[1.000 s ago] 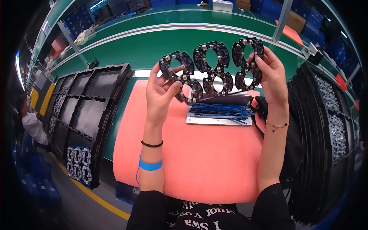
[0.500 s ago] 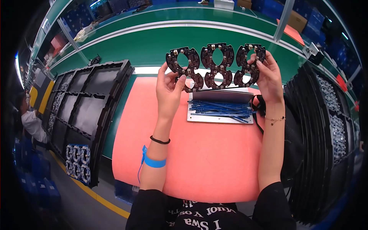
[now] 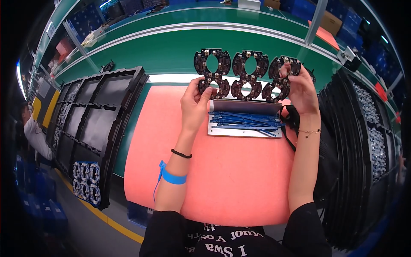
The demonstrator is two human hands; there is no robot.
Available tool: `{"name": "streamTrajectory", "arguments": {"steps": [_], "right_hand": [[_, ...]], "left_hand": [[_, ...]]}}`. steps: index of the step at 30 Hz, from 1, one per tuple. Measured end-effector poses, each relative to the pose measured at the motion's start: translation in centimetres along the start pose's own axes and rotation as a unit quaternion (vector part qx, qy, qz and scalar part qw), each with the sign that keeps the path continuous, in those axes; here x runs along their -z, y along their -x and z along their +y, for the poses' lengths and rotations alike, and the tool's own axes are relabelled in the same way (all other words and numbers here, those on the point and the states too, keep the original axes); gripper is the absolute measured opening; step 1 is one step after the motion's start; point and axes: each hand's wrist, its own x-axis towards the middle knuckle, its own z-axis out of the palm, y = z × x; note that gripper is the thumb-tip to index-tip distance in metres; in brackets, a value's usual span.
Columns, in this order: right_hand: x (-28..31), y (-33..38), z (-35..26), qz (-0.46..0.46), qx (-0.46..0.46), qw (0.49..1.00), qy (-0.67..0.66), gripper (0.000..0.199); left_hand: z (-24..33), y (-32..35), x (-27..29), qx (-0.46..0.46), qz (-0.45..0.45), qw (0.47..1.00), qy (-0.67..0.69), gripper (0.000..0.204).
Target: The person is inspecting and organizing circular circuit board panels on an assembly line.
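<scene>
Since a moment ago I have levelled the black circuit panel (image 3: 246, 75) and lifted it a little farther from me, so its six ring-shaped boards now sit square between my hands. My left hand (image 3: 195, 103) pinches the lower left ring, thumb in front and fingers behind; my right hand (image 3: 299, 85) grips the right edge the same way. The panel hangs in the air, above the metal fixture (image 3: 245, 120) on the pink mat (image 3: 214, 184) that covers the desk.

To do this well, I judge I should keep my fingers on the bare rims, off the small parts, and hold both sides even so the thin joints do not flex.

Left of my left hand lie black trays (image 3: 92, 115), mostly empty; one near slot holds a panel (image 3: 85, 182). Right of my right hand, stacked trays (image 3: 372, 137) hold more ring boards.
</scene>
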Motion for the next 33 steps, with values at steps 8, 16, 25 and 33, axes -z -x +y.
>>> {"name": "streamTrajectory", "arguments": {"steps": [8,16,25,33], "right_hand": [[-1.4,-0.1,0.6,0.094,0.006,0.99,0.103,0.025],[-2.1,-1.7,2.6,0.173,-0.039,0.966,0.187,0.035],[1.3,-2.6,5.1,0.259,-0.078,0.948,0.168,0.037],[-1.1,-2.9,2.8,0.223,-0.017,0.948,0.227,0.037]], "left_hand": [[-0.6,-0.5,-0.1,0.011,0.0,1.0,-0.026,0.023],[-2.3,-1.2,-0.5,0.056,0.035,0.995,-0.072,0.032],[-1.7,-1.3,-0.3,0.136,0.087,0.986,0.028,0.033],[-1.8,-2.0,7.7,0.118,0.063,0.982,-0.134,0.032]]}}
